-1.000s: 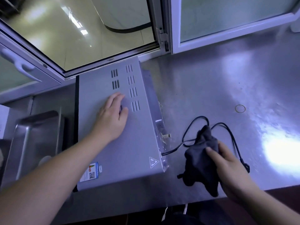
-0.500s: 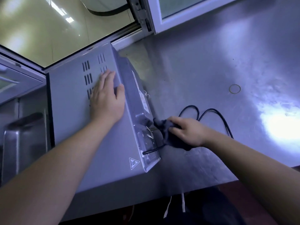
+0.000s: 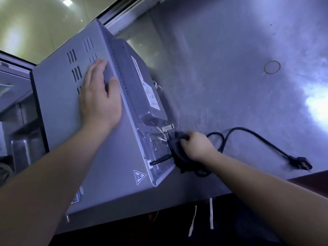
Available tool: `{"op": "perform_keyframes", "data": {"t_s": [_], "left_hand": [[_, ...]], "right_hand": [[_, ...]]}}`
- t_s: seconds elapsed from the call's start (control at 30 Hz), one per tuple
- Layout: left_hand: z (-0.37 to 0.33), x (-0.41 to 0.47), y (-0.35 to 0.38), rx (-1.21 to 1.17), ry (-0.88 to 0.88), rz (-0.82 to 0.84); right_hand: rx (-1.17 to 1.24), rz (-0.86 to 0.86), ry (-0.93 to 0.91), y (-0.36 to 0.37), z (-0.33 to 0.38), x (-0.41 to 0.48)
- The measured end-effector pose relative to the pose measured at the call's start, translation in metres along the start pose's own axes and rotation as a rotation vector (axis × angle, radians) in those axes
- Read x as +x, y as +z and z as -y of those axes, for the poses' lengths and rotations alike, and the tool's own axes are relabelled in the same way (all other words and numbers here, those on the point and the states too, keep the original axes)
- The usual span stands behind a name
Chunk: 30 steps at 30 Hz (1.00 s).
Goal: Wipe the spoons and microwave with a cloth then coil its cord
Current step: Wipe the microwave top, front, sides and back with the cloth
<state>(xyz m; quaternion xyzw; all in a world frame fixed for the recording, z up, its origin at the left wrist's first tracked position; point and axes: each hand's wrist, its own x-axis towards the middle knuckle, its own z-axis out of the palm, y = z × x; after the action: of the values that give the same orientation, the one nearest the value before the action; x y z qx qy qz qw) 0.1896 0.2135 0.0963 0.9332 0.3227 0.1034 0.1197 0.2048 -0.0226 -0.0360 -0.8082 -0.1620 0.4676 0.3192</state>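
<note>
left hand (image 3: 99, 96) flat on the grey microwave (image 3: 56, 112), fingers straight and together by the vent slots, thumb out toward the rear edge. right hand (image 3: 197, 146) is curled round a bunched dark cloth (image 3: 179, 157), pushing it against the mesh grille (image 3: 158, 144) on the back panel, right where the black cord (image 3: 160, 160) leaves the casing. past that fist the cord loops over the steel counter (image 3: 221, 59) to its plug (image 3: 301, 165), well apart. a rubber band (image 3: 272, 67) lies far beyond the knuckles.

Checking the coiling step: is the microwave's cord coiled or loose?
Loose: the cord trails across the counter in an open loop, its plug lying free.
</note>
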Motion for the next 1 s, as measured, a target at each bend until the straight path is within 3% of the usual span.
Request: {"op": "perform_keyframes", "data": {"t_s": [0.23, 0.4, 0.57, 0.77, 1.0], "left_hand": [[-0.001, 0.000, 0.000, -0.008, -0.011, -0.003], [-0.001, -0.001, 0.000, -0.011, -0.020, -0.006], [-0.003, -0.001, -0.001, -0.006, -0.031, -0.003], [-0.004, -0.001, -0.001, -0.004, -0.033, 0.001], [-0.003, -0.001, -0.001, -0.008, -0.026, 0.004]], "right_hand": [[0.145, 0.150, -0.019, -0.002, 0.017, -0.002], [0.038, 0.164, -0.130, -0.017, 0.021, -0.029], [0.149, 0.214, -0.280, -0.039, 0.031, -0.058], [0.201, -0.025, -0.618, -0.033, 0.040, -0.047], [0.217, -0.197, -0.533, 0.005, 0.018, -0.022]]}}
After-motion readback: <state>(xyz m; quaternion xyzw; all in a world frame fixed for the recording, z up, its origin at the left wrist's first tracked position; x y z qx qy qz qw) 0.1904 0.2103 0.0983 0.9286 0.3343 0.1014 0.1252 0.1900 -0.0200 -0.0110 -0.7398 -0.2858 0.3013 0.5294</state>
